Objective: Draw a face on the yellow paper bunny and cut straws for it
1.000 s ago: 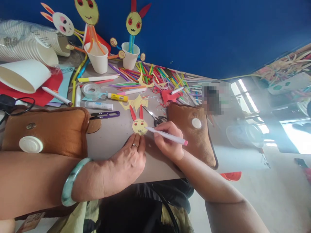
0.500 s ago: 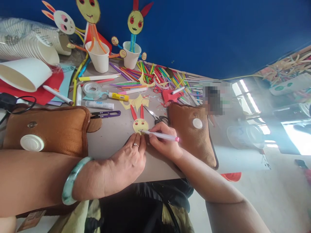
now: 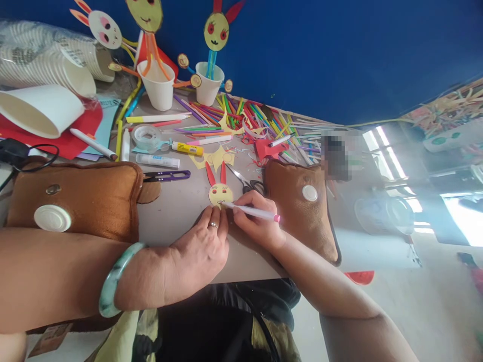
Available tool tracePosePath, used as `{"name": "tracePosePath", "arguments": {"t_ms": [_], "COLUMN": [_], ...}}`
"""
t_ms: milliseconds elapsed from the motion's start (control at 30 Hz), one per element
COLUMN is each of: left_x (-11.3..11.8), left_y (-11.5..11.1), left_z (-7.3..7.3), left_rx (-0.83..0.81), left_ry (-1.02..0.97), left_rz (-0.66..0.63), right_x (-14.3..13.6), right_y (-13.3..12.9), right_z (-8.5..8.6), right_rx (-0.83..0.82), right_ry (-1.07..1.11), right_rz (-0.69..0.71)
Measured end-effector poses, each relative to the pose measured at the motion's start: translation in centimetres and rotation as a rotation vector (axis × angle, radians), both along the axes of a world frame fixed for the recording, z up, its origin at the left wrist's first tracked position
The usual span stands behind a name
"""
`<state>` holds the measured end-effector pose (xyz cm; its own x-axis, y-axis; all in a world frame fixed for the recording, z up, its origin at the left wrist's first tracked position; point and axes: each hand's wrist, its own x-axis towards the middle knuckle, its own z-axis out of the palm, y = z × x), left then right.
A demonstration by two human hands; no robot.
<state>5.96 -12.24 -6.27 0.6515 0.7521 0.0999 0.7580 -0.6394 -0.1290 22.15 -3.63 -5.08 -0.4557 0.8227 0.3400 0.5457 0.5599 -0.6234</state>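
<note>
A small yellow paper rabbit face (image 3: pixel 221 193) with red paper ears, red eyes and a drawn mouth lies on the table. The fingertips of my left hand (image 3: pixel 206 246), close together, hold its lower edge down against the table; the thumb is hidden. A white marker with a pink end (image 3: pixel 256 213) is pinched in my right hand (image 3: pixel 260 221), its tip touching the face near the mouth. Just behind the right hand lie scissors (image 3: pixel 247 185) with black handles.
Brown cushions (image 3: pixel 90 201) flank the work, the other cushion (image 3: pixel 298 206) being on the right. Behind are thread snips (image 3: pixel 168 175), a glue stick (image 3: pixel 187 148), a tape roll (image 3: pixel 146 139), coloured sticks (image 3: pixel 211 114) and paper cups with puppets (image 3: pixel 157 90). A blue wall (image 3: pixel 320 60) rises behind.
The view has shifted slightly, so the things on the table sit a little further right. Both hands stay at the rabbit face, the marker tip still at the mouth.
</note>
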Motion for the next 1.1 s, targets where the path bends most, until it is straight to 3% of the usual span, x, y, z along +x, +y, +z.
{"name": "tracePosePath", "arguments": {"t_ms": [433, 667, 933, 1100], "left_x": [0.0, 0.3, 0.1, 0.1], "left_y": [0.0, 0.3, 0.0, 0.1], "left_z": [0.0, 0.9, -0.4, -0.3], "left_rx": [-0.003, -0.027, -0.012, 0.004], "left_ry": [-0.011, -0.016, -0.008, -0.015], "left_rz": [-0.001, 0.001, -0.004, -0.015], "right_x": [-0.1, -0.1, 0.0, -0.1], "right_y": [0.0, 0.1, 0.1, 0.0], "right_z": [0.1, 0.2, 0.2, 0.2], "right_rx": [-0.01, -0.004, -0.004, -0.051], "right_ry": [0.0, 0.005, 0.027, 0.0], "right_rz": [0.031, -0.014, -0.016, 0.028]}}
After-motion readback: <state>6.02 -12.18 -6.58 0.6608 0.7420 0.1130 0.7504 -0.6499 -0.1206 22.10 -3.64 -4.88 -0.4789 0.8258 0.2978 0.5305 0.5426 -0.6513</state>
